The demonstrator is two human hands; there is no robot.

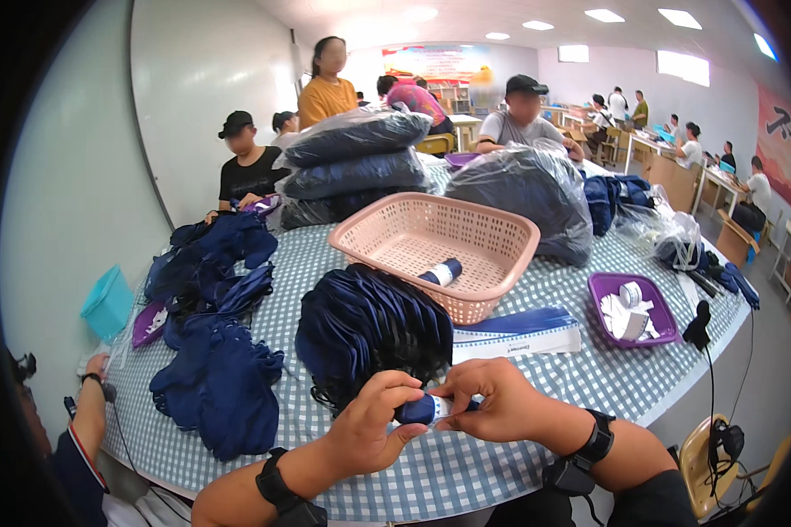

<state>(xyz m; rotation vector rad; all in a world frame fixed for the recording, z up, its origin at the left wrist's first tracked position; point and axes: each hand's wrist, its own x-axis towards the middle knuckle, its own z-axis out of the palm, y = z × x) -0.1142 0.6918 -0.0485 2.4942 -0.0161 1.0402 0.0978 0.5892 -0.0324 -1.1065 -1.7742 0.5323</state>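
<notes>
My left hand (373, 426) and my right hand (492, 400) meet above the near table edge. Between their fingers is a navy fabric roll (419, 411) with a white paper band around it. The left fingers grip the roll's dark end; the right fingers pinch the band side. Just beyond my hands lies a thick fanned pile of navy fabric pieces (369, 325) with dark cords. To its right, printed white paper strips (536, 343) lie beside flat navy fabric (523, 320). A similar banded roll (442, 272) rests inside the pink plastic basket (492, 294).
A purple tray (672, 329) of white paper labels stands at right. Loose navy fabric (220, 386) heaps up on the left. Plastic-bagged bundles (360, 140) and another full bag (527, 198) stand behind the basket. Several people sit or stand around the checkered table (343, 479); a hand (97, 364) touches its left edge.
</notes>
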